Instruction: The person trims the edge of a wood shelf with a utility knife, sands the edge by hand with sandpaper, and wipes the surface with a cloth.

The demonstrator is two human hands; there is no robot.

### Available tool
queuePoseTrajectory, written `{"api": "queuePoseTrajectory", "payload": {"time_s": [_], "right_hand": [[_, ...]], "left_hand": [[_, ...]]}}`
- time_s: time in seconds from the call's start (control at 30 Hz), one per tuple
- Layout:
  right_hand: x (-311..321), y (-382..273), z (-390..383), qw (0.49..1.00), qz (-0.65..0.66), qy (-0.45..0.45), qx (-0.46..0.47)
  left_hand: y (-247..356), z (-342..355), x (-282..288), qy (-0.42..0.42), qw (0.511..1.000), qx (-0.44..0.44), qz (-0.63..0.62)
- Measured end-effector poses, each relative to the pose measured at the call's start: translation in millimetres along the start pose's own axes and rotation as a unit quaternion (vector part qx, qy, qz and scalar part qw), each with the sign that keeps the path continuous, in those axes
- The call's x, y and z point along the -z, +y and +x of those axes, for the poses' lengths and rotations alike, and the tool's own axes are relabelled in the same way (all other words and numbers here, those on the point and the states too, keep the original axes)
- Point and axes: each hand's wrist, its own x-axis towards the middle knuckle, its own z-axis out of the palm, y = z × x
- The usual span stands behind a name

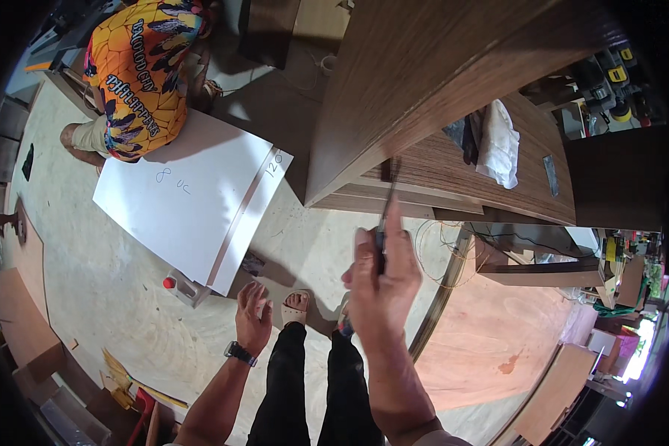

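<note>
My right hand [385,279] is closed around a slim hand tool [381,241]. Its dark, narrow, blade-like end points up toward the brown wood-grain cabinet [394,111]; motion blur hides its exact kind. The tip overlaps the cabinet's lower edge in view, and I cannot tell whether they touch. My left hand [254,316], with a watch at the wrist, hangs empty, its fingers loosely bent and apart. It is nearest to a large white panel [193,193] with handwriting and a brown strip. A white cloth [498,145] lies on the cabinet's inner board.
A person in a bright patterned shirt [141,74] crouches behind the white panel. A whitish jug with a red cap [186,288] stands by its near edge. To the right are a plywood sheet [490,334], a looped thin cord [424,256] and power tools [613,82].
</note>
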Motion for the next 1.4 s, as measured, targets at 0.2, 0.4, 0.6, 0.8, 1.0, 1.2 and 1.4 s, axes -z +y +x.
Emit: {"api": "queuePoseTrajectory", "payload": {"time_s": [0.2,0.4,0.6,0.8,1.0,1.2,1.4], "right_hand": [[-1.4,-6.6,-7.3,0.990,0.119,-0.048,-0.064],[7.7,5.5,4.4,1.000,-0.013,0.026,0.007],[2.0,4.2,-1.2,0.997,0.069,-0.027,0.018],[27.5,31.3,18.1,0.998,-0.013,0.062,-0.027],[2.0,0.5,3.8,0.997,0.011,-0.033,0.075],[28.7,29.2,9.4,0.998,0.015,0.055,-0.040],[23.6,2.5,6.1,0.998,-0.022,-0.056,0.036]], "left_hand": [[-1.2,-3.5,-1.3,-0.002,1.000,-0.007,0.018],[41.1,16.2,-3.3,0.013,0.998,-0.009,-0.058],[97.0,55.3,-1.2,0.043,0.994,-0.075,-0.062],[108.5,66.2,-3.4,0.036,0.995,-0.067,-0.057],[100.4,53.1,-13.1,0.031,0.995,-0.074,-0.067],[92.1,46.5,-8.3,0.030,0.996,-0.047,-0.070],[95.6,48.0,-9.3,0.029,0.996,-0.048,-0.065]]}}
